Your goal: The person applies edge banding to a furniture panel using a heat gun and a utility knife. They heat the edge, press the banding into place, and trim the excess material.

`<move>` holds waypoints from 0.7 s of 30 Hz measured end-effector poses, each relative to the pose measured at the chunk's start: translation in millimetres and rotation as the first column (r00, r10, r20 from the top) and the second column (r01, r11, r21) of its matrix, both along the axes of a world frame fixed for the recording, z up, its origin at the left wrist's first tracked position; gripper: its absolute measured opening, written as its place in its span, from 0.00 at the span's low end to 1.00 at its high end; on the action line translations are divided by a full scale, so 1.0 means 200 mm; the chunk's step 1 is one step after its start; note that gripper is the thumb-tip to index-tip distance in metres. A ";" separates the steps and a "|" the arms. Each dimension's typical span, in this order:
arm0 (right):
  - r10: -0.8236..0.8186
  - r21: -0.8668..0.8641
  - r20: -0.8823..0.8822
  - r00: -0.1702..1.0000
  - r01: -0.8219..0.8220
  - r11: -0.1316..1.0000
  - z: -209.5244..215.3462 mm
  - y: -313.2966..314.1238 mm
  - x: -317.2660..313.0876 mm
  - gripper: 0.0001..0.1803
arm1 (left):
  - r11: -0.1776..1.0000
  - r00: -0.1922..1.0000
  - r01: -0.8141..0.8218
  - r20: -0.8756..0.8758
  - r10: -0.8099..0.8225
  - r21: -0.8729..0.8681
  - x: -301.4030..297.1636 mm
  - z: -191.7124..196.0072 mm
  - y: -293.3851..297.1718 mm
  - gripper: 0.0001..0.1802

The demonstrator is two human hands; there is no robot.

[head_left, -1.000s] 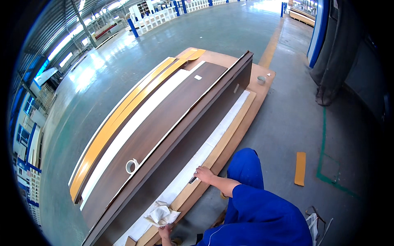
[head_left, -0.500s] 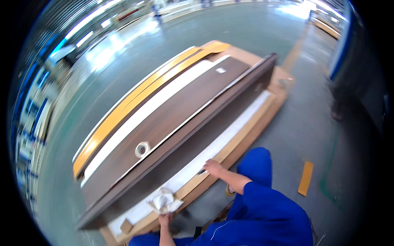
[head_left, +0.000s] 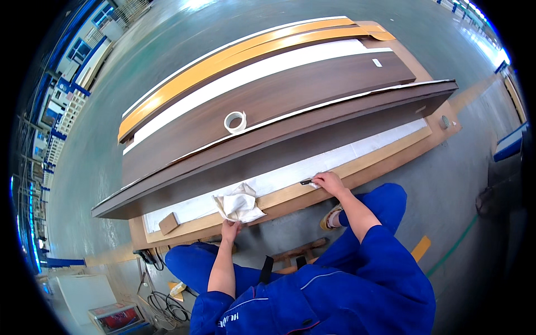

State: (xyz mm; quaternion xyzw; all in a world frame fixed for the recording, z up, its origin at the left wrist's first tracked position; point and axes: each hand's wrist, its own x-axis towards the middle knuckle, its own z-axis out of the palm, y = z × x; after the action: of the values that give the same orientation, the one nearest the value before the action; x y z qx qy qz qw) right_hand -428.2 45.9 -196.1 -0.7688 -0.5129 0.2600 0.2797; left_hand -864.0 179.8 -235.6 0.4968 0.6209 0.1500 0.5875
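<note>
My left hand [head_left: 230,230] is closed on the edge of a crumpled white cloth [head_left: 240,205], which lies over the near rim of the low work table. In my right hand [head_left: 329,182] is a small black tool [head_left: 306,182], pinched between the fingers above the table's wooden edge strip; its exact kind is too small to tell. A bit of white material shows under those fingers. Just beyond both hands a long dark brown panel [head_left: 279,129] stands on its edge, across white padding [head_left: 340,159]. A small brown block [head_left: 168,223] lies left of the cloth.
A roll of white tape [head_left: 235,122] rests on a flat brown board [head_left: 312,92] behind the upright panel. Farther back lie yellow-orange strips [head_left: 223,51]. Cables [head_left: 167,304] coil on the floor at lower left, and a yellow strip [head_left: 421,248] lies at right.
The view has turned, so the table appears more level and higher in the picture. Both hands keep what they hold, near the same places along the table edge.
</note>
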 end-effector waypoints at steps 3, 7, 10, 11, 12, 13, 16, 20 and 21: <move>0.010 0.073 0.150 0.989 -0.021 0.997 -0.03 0.01 -0.02 0.09 | 1.000 0.999 -0.027 -0.023 0.027 0.004 0.05 0.04 -0.01 0.15; 0.135 -0.126 0.420 0.898 -0.089 0.988 -0.06 0.02 -0.06 0.10 | 0.999 1.000 -0.017 0.008 0.017 0.039 -0.02 -0.01 -0.03 0.15; 0.063 0.007 0.528 0.847 -0.078 0.997 -0.18 0.01 -0.05 0.09 | 0.993 0.999 0.033 0.000 -0.033 0.109 -0.04 -0.13 0.01 0.18; 0.066 -0.008 0.488 0.871 -0.071 0.997 -0.19 0.02 -0.05 0.08 | 0.992 0.999 0.017 -0.051 -0.010 0.127 -0.04 -0.16 0.01 0.19; 0.036 0.029 0.473 0.880 -0.056 0.998 -0.25 0.02 -0.02 0.09 | 0.993 0.998 0.011 -0.069 -0.002 0.120 -0.01 -0.16 0.02 0.20; 0.013 0.038 0.445 0.895 -0.033 0.999 -0.27 0.02 -0.01 0.10 | 0.994 0.996 0.006 -0.084 0.003 0.108 0.00 -0.15 0.02 0.21; 0.067 -0.060 0.442 0.895 -0.045 0.997 -0.20 0.04 -0.04 0.08 | 0.993 0.994 -0.050 -0.093 0.060 0.104 -0.02 -0.11 -0.03 0.22; 0.124 -0.114 0.450 0.884 -0.081 0.990 -0.13 0.04 -0.06 0.04 | 0.996 0.996 -0.036 -0.084 0.042 0.079 -0.06 -0.09 -0.04 0.31; 0.144 -0.106 0.464 0.874 -0.106 0.989 -0.10 0.07 -0.08 0.03 | 0.985 0.956 -0.012 -0.286 0.061 0.171 -0.09 -0.10 -0.07 0.32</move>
State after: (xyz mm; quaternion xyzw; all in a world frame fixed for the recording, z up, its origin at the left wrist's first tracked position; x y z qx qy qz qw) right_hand -445.1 59.3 -215.4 -0.7844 -0.6035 0.1029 0.0996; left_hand -883.0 165.2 -256.6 0.5495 0.6946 0.1380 0.4433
